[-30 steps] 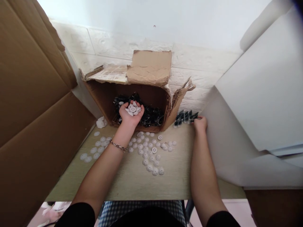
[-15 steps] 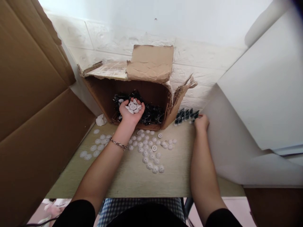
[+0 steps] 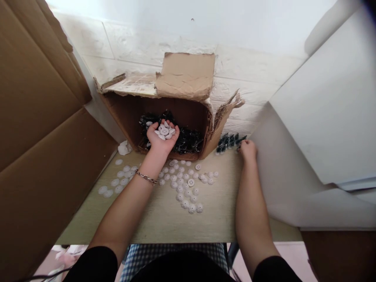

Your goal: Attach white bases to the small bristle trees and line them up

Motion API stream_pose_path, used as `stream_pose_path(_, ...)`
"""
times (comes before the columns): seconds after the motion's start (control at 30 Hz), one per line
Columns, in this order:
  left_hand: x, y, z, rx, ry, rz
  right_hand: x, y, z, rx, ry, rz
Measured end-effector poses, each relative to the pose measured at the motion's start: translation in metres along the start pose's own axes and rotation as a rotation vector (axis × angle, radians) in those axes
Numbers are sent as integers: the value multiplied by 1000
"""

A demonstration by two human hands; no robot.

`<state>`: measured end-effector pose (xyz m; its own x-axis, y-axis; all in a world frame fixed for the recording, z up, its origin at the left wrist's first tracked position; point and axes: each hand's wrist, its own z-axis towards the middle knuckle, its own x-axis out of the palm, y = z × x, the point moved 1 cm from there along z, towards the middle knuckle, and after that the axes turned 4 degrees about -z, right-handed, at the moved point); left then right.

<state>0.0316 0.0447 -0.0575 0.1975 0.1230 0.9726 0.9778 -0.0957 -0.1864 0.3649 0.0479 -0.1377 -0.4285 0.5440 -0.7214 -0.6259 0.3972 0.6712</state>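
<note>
My left hand (image 3: 162,138) is palm up at the mouth of the cardboard box (image 3: 202,154), cupped round a handful of white plastic bases (image 3: 165,131). Dark green miniature Christmas trees (image 3: 190,141) with frosted tips lie piled in the box behind it. To the right of the box, a row of similar trees (image 3: 226,141) rests on the table. At that row's right end my right hand (image 3: 248,150) is closed, its fingertips pinching a tree whose lower part is mostly hidden. Many loose white bases (image 3: 180,188) are spread over the table, a few of them turned over.
Large cardboard (image 3: 53,156) walls off the left side, and a white panel (image 3: 293,188) stands on the right. Behind the box is a white brick-pattern wall (image 3: 249,86). A crumpled white scrap (image 3: 124,148) lies by the box's left corner on the greenish table (image 3: 164,231).
My right hand has shifted slightly left, its fingertips now closer in at the end of the tree row. The left hand stays cupped with the bases. The view has tilted a little.
</note>
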Motion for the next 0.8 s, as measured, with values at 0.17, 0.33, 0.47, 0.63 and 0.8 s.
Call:
stream_pose_path(0.17, 0, 0, 0, -2, 5, 9, 4, -5, 4, 98, 68, 0)
stream_pose_path(0.33, -1, 1, 0, -13, 13, -9, 0, -3, 1, 194, 138, -50)
stream_pose_path(0.47, -1, 1, 0, -20, 17, -15, -1, -2, -1, 285, 225, -58)
stream_pose_path(0.63, -1, 1, 1, -18, 18, -13, 5, -4, -2, 334, 278, 0)
stream_pose_path(0.8, -1, 0, 1, -17, 16, -11, 10, -6, 1, 334, 292, 58)
